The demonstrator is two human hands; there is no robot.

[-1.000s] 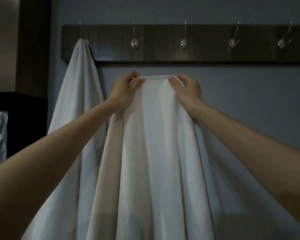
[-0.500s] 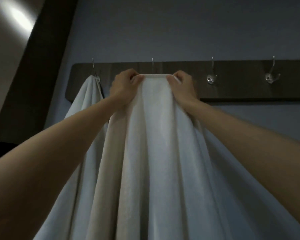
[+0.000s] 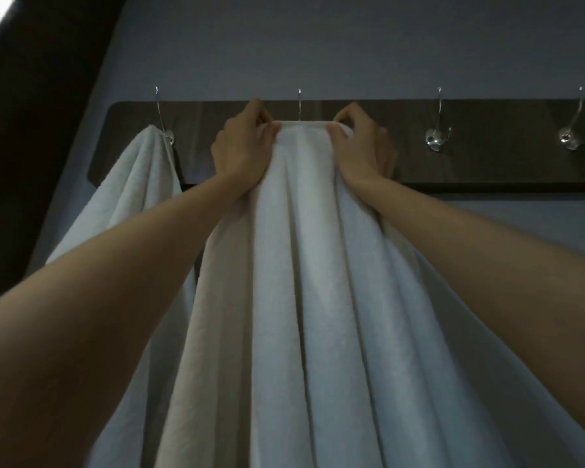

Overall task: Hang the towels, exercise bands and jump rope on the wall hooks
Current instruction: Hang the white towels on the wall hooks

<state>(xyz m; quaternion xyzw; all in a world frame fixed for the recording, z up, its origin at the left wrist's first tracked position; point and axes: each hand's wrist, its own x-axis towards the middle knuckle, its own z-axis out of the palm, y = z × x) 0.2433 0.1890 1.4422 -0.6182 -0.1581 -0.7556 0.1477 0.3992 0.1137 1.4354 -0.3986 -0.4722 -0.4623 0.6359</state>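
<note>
A large white towel (image 3: 304, 265) hangs in long folds from my two hands. My left hand (image 3: 242, 146) and my right hand (image 3: 360, 146) each pinch its top edge, held flat against the dark wooden hook rail (image 3: 487, 163). The upper prong of the second hook (image 3: 299, 103) sticks up just above the towel's edge, between my hands; its lower part is hidden by the towel. Another white towel (image 3: 139, 184) hangs from the first hook (image 3: 164, 130) at the left. No exercise bands or jump rope are in view.
Two bare clear hooks are on the rail to the right, the third hook (image 3: 436, 138) and the fourth hook (image 3: 569, 136). The wall (image 3: 352, 45) is grey-blue. A dark vertical panel (image 3: 41, 130) borders the left side.
Both hands have lifted the towel from below the rail up to the second hook. The view has tilted upward and come closer to the rail.
</note>
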